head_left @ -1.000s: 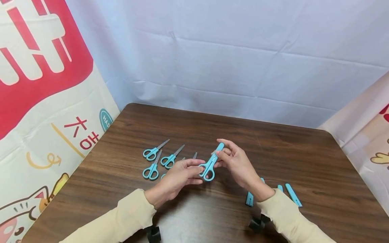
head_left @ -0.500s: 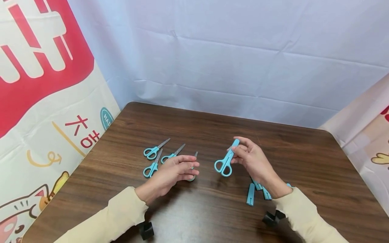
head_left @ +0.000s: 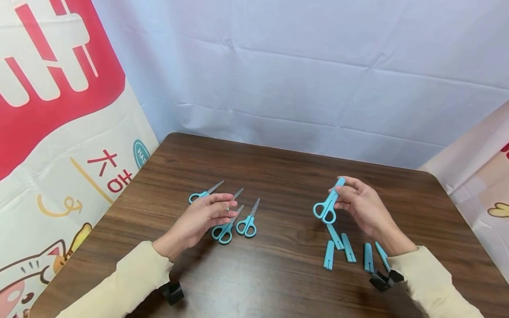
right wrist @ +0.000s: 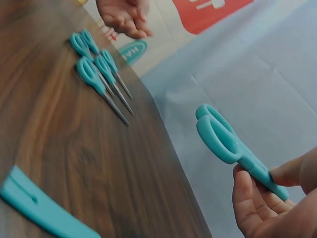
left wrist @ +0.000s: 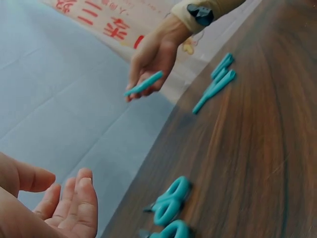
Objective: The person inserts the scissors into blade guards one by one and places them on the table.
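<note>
My right hand [head_left: 363,210] pinches a pair of turquoise scissors [head_left: 329,204] by the turquoise sheath that covers its blades, the handle loops pointing down and left. In the right wrist view the thumb and fingers press on that sheath [right wrist: 265,179] from both sides. My left hand [head_left: 199,221] hovers over the left part of the table with its fingers extended and nothing in them. Beneath and beside it lie several bare-bladed scissors [head_left: 251,218] with turquoise handles, some partly hidden by the hand.
Several loose turquoise sheaths [head_left: 328,255] lie on the dark wooden table [head_left: 278,282] below and near my right forearm. A pale cloth [head_left: 298,88] hangs behind the table's far edge, and a printed banner [head_left: 99,132] hangs at the left.
A second ago both hands held the sheathed scissors together. My left hand has let go and moved left, while my right hand has carried the scissors right, over near the loose sheaths.
</note>
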`<state>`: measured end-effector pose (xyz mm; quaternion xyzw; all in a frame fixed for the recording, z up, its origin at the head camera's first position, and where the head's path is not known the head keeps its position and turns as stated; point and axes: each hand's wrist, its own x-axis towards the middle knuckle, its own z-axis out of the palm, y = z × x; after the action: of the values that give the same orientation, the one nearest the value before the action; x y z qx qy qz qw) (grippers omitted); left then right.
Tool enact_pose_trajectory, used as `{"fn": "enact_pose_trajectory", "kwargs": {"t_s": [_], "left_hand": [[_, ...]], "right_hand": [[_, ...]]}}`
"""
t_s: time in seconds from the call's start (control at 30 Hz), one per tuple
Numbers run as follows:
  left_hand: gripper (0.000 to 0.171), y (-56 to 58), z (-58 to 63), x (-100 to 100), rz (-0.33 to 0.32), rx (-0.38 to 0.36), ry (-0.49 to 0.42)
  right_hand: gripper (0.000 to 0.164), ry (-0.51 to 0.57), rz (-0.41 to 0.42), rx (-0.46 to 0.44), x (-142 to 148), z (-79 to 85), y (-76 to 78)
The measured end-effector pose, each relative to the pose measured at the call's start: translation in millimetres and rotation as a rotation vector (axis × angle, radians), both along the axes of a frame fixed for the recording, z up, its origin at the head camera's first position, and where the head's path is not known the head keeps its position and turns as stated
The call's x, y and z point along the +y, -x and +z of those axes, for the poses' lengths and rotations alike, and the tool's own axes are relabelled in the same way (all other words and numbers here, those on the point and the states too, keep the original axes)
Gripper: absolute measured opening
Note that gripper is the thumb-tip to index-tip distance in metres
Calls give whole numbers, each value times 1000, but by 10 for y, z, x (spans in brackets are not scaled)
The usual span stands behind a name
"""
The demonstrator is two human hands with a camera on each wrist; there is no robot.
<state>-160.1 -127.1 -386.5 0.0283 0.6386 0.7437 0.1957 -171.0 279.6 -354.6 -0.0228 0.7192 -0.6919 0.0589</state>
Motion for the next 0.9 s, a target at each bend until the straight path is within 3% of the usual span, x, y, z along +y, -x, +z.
{"fn": "enact_pose_trajectory", "kwargs": {"t_s": [0.33,0.7,0.9], "left_hand": [[43,94,97,-391,69,34,25],[45,177,103,-784,132,26,32],[41,230,88,-924,163,10,-10]], "right_hand": [[31,-4,-20,-8,461,71,91],[11,62,-50,-103,939,21,334],[10,-32,-73,-143,1118,-36,496]]}}
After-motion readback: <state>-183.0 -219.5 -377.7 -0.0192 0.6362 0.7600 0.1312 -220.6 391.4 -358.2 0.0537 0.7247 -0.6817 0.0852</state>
